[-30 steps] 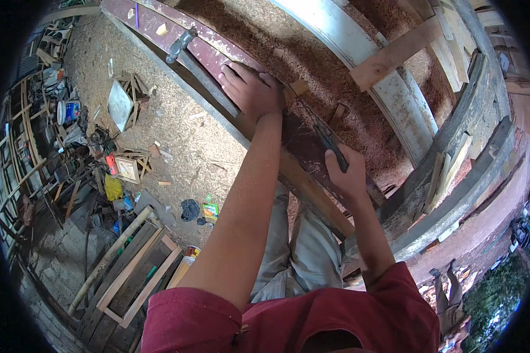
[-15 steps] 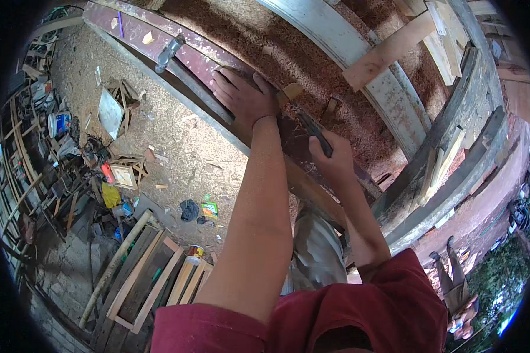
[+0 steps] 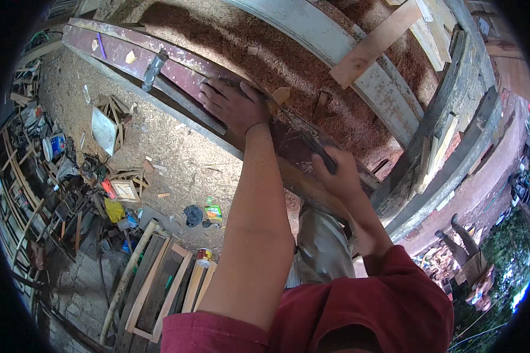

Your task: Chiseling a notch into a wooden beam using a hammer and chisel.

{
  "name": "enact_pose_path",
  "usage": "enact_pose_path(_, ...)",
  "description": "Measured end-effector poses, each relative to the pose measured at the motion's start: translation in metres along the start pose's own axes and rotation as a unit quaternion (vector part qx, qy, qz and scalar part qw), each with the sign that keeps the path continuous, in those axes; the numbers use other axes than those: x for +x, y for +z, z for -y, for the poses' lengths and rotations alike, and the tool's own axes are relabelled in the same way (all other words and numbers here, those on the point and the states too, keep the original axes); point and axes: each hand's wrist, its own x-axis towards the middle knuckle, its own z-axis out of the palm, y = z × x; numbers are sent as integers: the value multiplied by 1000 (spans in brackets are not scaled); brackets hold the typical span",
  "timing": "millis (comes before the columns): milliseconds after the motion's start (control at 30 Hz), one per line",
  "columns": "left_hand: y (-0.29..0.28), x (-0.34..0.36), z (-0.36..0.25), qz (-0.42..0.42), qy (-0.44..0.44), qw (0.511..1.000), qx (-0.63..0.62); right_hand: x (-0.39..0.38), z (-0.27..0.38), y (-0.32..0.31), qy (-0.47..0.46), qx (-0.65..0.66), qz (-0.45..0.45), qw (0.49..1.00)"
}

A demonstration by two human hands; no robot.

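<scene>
My left hand lies flat, fingers stretched out, on a worn maroon wooden bench. The fingers of my right hand are wrapped round the dark handle of what looks like a handsaw. Its thin blade slants away to the upper left, beside my left hand, and passes close to a small pale wood piece. Whether the blade touches that piece I cannot tell. A hammer rests on the bench beyond my left fingers, its head toward the far left.
A purple pencil and a wood offcut lie on the bench's far left. Long white-painted boards and a plank stand at the far right, over shavings. Wooden frames lean lower left; clutter lines the left. Another person is at the right.
My right hand has drawn the saw back toward me and slightly to the right, so more of its blade shows. My left hand stays pressed on the bench. The whole view has shifted slightly.
</scene>
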Motion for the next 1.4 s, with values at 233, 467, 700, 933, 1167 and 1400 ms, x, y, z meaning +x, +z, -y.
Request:
enact_pose_path(233,3,-3,-7,4,-4,1000,-1,35,-3,16,5,-44,33,998)
enact_pose_path(467,-5,-1,-9,-8,-16,1000,-4,-10,-13,-8,46,53,19,997)
enact_pose_path(700,-8,1,3,17,-31,999,19,5,-2,0,5,24,27,999)
enact_pose_path(933,-7,0,-5,23,-33,999,-8,38,4,13,14,-53,36,998)
enact_pose_path(1167,-8,3,-11,21,-32,999,-16,-32,-44,-22,0,-42,-9,999)
enact_pose_path(1400,-8,3,2,29,-32,999,2,4,12,-4,-54,-105,29,993)
